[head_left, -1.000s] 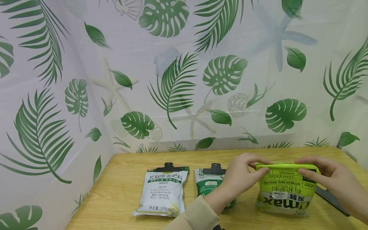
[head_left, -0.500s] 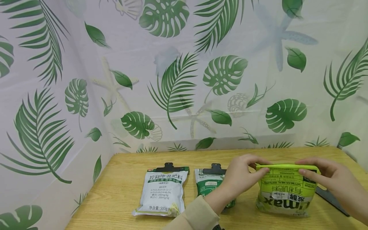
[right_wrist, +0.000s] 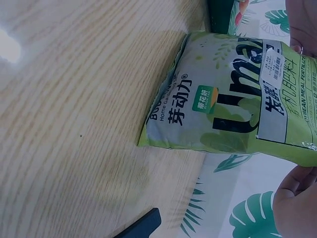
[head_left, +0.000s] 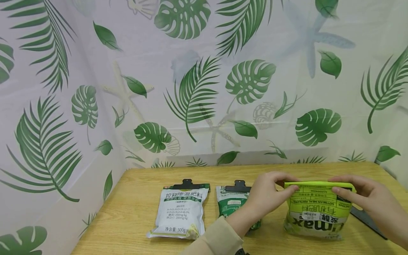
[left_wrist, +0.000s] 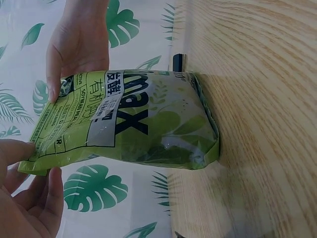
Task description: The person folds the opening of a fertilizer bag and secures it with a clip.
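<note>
A lime-green and pale fertilizer bag [head_left: 313, 216] stands upright on the table at the right of the head view, its top edge folded over. My left hand [head_left: 269, 193] pinches the left end of that folded edge between thumb and fingers. At the opposite end, my right hand [head_left: 366, 193] pinches the same edge. In the left wrist view the bag [left_wrist: 143, 119] is seen from its side, its base on the wood. The right wrist view shows its printed front [right_wrist: 218, 94], with fingers at both top corners.
To the left lies a white fertilizer bag [head_left: 180, 212] with a black clip [head_left: 187, 185] across its top. Beside it, a green and white bag [head_left: 231, 203] with another black clip [head_left: 239, 186] is partly behind my left forearm. A long black clip [head_left: 368, 222] lies on the wooden table [head_left: 121, 212] at right.
My hands keep their pinch on the bag's top edge in nearly the same place. The head view has tilted very slightly.
</note>
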Available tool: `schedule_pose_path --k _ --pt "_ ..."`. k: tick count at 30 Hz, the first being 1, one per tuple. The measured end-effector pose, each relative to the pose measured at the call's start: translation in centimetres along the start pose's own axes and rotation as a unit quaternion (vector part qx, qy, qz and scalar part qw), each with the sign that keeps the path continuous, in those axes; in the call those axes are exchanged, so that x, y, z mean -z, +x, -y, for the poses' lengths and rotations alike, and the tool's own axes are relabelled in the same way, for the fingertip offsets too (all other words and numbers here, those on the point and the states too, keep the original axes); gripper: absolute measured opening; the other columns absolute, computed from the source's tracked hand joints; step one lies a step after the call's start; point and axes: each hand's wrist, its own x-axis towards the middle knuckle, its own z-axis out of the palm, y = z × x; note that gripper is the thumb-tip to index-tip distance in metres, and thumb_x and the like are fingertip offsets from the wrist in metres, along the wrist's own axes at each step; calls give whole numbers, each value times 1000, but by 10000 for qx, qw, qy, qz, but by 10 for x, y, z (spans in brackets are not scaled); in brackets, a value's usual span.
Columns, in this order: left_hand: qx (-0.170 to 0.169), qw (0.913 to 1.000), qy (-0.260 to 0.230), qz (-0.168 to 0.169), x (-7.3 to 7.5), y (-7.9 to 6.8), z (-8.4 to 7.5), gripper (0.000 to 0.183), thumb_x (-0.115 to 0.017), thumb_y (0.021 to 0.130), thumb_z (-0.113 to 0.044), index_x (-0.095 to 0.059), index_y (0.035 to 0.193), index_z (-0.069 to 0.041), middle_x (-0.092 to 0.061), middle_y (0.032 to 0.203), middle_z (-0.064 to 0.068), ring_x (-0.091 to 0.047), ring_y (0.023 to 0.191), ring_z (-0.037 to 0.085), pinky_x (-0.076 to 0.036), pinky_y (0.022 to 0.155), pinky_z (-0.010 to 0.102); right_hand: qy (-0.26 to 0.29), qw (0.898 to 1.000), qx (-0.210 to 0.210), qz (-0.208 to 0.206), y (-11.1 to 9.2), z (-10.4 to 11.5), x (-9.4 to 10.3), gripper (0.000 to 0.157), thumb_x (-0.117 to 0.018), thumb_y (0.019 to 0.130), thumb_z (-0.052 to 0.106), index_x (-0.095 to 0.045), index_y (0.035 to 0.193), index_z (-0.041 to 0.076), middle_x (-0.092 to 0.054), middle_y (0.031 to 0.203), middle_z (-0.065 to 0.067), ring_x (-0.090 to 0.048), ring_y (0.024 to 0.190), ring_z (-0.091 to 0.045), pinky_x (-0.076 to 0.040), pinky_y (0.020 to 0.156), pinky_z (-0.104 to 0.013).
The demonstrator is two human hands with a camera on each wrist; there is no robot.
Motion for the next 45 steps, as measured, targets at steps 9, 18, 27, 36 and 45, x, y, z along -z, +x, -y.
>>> schedule_pose_path --k 9,18,27,36,45 --pt "26 10000 -55 2 -1 0 2 18 -62 92 -32 -70 108 -31 -65 103 -21 -54 84 -10 -44 59 12 15 10000 -18 -29 0 -2 0 37 -57 96 29 -56 128 12 -62 98 24 -63 83 -5 -44 67 -21" --pt "83 9999 -85 18 -2 1 3 18 -62 92 -32 -70 108 -30 -65 104 -21 -55 85 -9 -44 60 12 14 10000 -83 -18 -1 -2 -1 37 -56 96 30 -56 129 13 -62 98 23 -62 84 -3 -45 74 -34" --pt "151 9998 -85 30 -3 1 4 18 -62 92 -33 -70 107 -29 -66 102 -20 -56 85 -8 -45 62 12 78 9999 -130 66 0 -2 -1 39 -55 97 31 -55 130 10 -65 98 20 -62 85 -2 -43 79 -47" --pt "230 9997 -45 20 -3 1 2 17 -63 91 -33 -70 106 -28 -66 100 -18 -56 84 -8 -45 62 12 275 9992 -296 67 -1 -3 0 37 -54 96 33 -58 127 13 -66 94 19 -60 83 1 -41 82 -55" --pt "313 9995 -70 14 -4 0 2 17 -63 91 -34 -70 106 -29 -66 99 -18 -55 83 -7 -45 60 13 105 9998 -125 108 0 -2 1 32 -54 97 30 -60 123 11 -68 95 15 -64 83 -6 -46 69 -24"
